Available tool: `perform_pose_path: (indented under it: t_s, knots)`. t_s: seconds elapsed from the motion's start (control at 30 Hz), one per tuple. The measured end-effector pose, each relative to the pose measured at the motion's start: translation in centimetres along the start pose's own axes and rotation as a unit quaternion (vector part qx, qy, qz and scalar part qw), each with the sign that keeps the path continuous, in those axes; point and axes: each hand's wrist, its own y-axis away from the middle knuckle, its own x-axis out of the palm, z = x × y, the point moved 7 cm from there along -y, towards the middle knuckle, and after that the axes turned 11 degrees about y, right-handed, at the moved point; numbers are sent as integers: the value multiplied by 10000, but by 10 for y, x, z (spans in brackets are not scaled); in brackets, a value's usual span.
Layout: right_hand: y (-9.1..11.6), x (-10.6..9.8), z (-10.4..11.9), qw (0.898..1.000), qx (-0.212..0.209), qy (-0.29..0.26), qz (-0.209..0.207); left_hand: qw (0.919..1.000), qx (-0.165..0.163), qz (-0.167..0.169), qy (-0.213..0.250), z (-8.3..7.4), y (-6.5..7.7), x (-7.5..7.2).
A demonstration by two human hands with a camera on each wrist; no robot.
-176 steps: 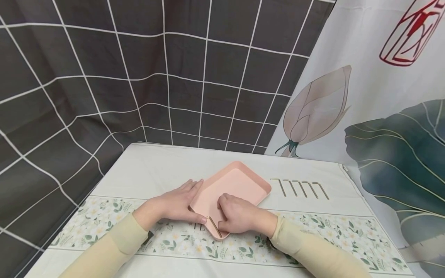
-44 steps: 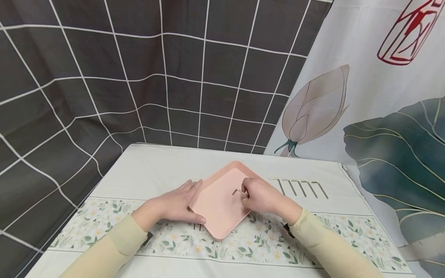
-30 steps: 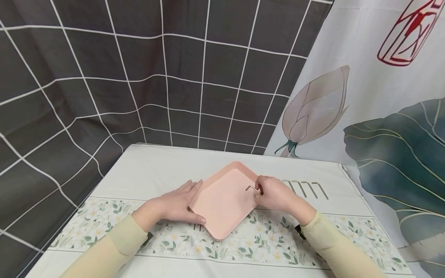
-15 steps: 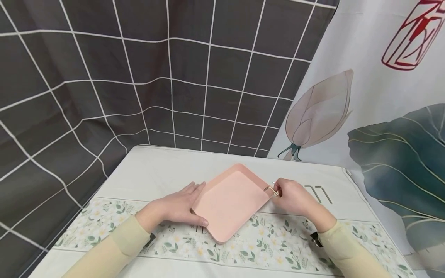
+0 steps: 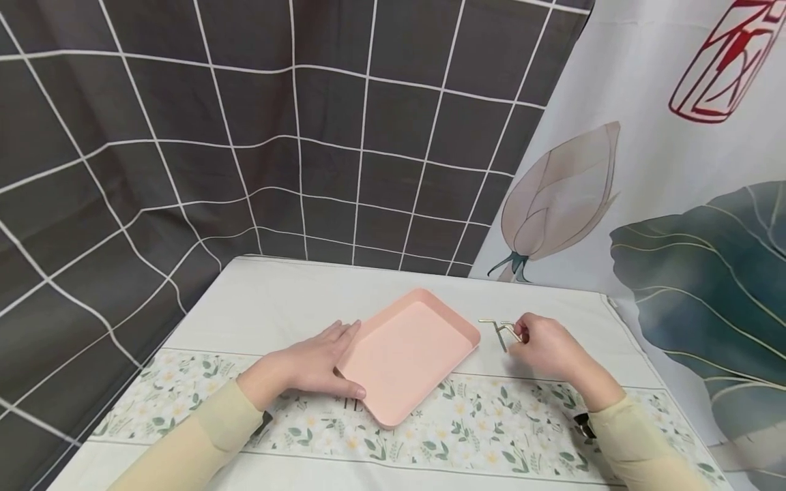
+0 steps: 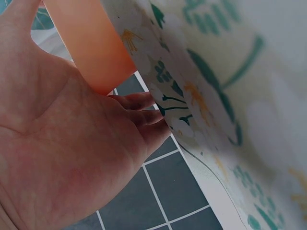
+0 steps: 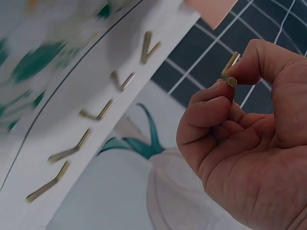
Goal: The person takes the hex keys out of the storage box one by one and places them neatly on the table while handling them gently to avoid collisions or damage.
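In the head view my right hand (image 5: 552, 346) is over the row of hex keys to the right of the tray. Between thumb and forefinger it pinches a brass-coloured, L-shaped hex key (image 7: 230, 80), clear of the table in the right wrist view. Several similar hex keys (image 7: 145, 50) lie side by side on the cloth; in the head view the hand hides most of them. My left hand (image 5: 316, 361) rests against the left side of a pink rectangular tray (image 5: 408, 365), fingers extended, thumb at its near-left edge. Nothing lies in the tray.
A white cloth with a floral band (image 5: 485, 423) covers the table. A dark gridded curtain (image 5: 331, 164) hangs behind the far edge. At the right hangs a white curtain (image 5: 651, 157) printed with plants.
My right hand picked up the hex key from the tray's near corner and has carried it rightward, past the rim, to the row. My left hand has stayed at the tray.
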Motion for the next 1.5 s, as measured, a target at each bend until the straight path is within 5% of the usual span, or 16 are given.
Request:
perform_pose_path:
  t_s: [1.5]
  knots:
    - [4, -2, -152, 9929, 1138, 119, 336, 10000, -38, -41, -14, 1, 5, -3]
